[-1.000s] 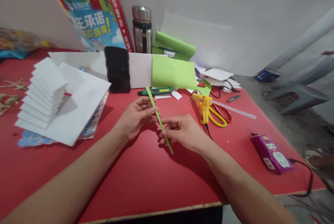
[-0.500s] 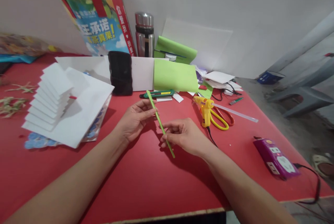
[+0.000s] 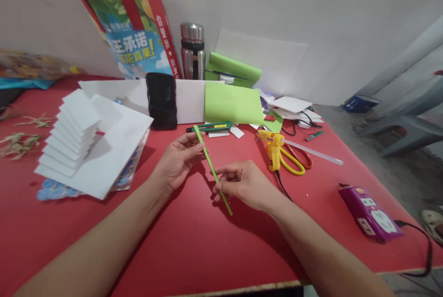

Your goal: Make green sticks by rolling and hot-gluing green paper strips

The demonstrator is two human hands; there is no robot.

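Observation:
A thin green stick (image 3: pixel 211 166) slants between my hands above the red table. My left hand (image 3: pixel 180 158) pinches it near its upper end with thumb and fingers. Lower down, my right hand (image 3: pixel 238 181) grips the same stick, whose bottom end sticks out past the fingers. Just beyond my left hand lies a green and yellow utility knife (image 3: pixel 218 126), beside small white paper pieces (image 3: pixel 237 131). A yellow glue gun (image 3: pixel 274 149) rests to the right of my right hand, next to scissors (image 3: pixel 294 160) with yellow and red handles.
A folded white paper staircase shape (image 3: pixel 69 135) stands on white board at the left. A black phone (image 3: pixel 161 101), green paper (image 3: pixel 233 104), a steel flask (image 3: pixel 193 52) and a printed bag (image 3: pixel 134 33) are at the back. A purple box (image 3: pixel 372 214) with a cable sits at the right.
The whole view has shifted slightly, so objects appear a little lower. Both hands keep their hold on the green stick, with almost no movement.

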